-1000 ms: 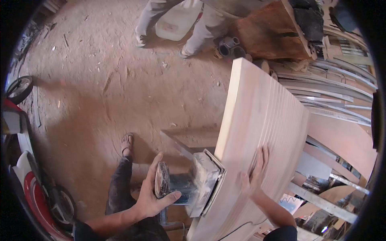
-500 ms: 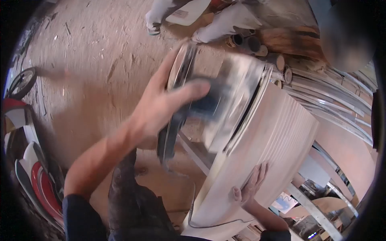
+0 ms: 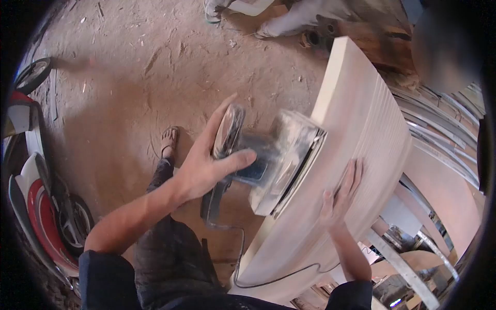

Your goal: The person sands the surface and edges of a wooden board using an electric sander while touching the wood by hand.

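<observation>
My left hand (image 3: 206, 166) is wrapped around the handle of a dusty power sander (image 3: 285, 142), thumb over its dark body. The sander's flat pad lies against the pale narrow edge of a large curved wooden panel (image 3: 364, 111). A thin cord (image 3: 274, 280) runs from the sander's rear end down and across the panel's lower part. My right hand (image 3: 341, 199) rests on the panel's broad face, fingers stretched out, to the right of the sander. Fine parallel lines run along the panel's right part.
A motorcycle with red and white bodywork (image 3: 41, 206) stands at the left. Another person's legs (image 3: 305, 20) show at the top, near dark tubes (image 3: 311, 38). Long curved strips (image 3: 439, 124) lie at the right. A metal bar (image 3: 405, 271) is at lower right. Dusty ground (image 3: 119, 93) spreads beyond my foot.
The sander has moved along the panel's edge away from its far end, towards me. My right hand appears higher in view, still flat on the panel. The view has also shifted.
</observation>
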The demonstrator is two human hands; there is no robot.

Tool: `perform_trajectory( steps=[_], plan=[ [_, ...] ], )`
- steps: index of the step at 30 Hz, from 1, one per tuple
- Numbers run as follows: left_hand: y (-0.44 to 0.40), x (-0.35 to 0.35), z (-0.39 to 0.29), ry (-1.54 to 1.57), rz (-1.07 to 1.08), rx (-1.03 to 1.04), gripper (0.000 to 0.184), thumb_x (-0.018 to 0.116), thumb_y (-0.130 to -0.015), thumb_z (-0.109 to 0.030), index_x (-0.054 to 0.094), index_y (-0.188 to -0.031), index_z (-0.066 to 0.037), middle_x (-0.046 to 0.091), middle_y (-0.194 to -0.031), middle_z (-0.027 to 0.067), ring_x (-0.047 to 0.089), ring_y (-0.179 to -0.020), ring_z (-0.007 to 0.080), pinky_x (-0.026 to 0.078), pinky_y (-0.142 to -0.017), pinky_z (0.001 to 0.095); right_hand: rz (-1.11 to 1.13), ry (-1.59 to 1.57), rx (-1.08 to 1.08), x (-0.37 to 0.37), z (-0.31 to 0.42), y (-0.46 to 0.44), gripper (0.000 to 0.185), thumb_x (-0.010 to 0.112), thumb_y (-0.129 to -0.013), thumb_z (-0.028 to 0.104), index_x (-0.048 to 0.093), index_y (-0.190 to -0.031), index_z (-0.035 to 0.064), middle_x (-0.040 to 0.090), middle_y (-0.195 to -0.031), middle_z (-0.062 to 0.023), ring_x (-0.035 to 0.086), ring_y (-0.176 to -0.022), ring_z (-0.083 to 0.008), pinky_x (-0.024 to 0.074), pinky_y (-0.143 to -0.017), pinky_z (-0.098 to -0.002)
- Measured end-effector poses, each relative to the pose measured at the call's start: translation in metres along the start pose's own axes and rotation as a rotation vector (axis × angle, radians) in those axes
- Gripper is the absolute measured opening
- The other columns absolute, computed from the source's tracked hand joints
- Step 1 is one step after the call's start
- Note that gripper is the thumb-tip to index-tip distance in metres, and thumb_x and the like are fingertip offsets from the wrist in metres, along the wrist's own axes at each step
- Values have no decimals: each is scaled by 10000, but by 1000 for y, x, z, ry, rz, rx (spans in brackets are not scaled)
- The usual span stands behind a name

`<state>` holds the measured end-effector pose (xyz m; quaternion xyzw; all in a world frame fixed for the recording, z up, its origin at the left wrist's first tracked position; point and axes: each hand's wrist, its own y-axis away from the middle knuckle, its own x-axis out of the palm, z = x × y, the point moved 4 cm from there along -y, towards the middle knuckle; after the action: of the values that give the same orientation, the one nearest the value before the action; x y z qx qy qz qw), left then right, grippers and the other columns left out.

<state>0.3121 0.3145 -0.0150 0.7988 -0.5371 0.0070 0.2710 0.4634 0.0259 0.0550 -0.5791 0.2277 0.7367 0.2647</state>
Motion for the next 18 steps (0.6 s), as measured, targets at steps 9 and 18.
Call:
perform_trajectory(
  steps=[9,18],
  plan=[
    [166,21,86,10,48,-35,1050,806,-835,-299,133,-1604,-58,402,-1514,232,369,-1426,289,272,-1181,407,-129,-13,-34,2,4,10,736,468,-1021,478,299,-1547,-9,293,-1580,-245,234,-1477,-450,183,-1206,-549],
    [215,24,114,6,36,-99,1046,796,-820,-266,132,-1600,-54,470,-1452,250,449,-1373,318,316,-1156,413,-117,-20,-21,7,3,9,741,477,-1020,462,285,-1544,-26,261,-1589,-273,234,-1480,-449,193,-1207,-540]
  ],
)
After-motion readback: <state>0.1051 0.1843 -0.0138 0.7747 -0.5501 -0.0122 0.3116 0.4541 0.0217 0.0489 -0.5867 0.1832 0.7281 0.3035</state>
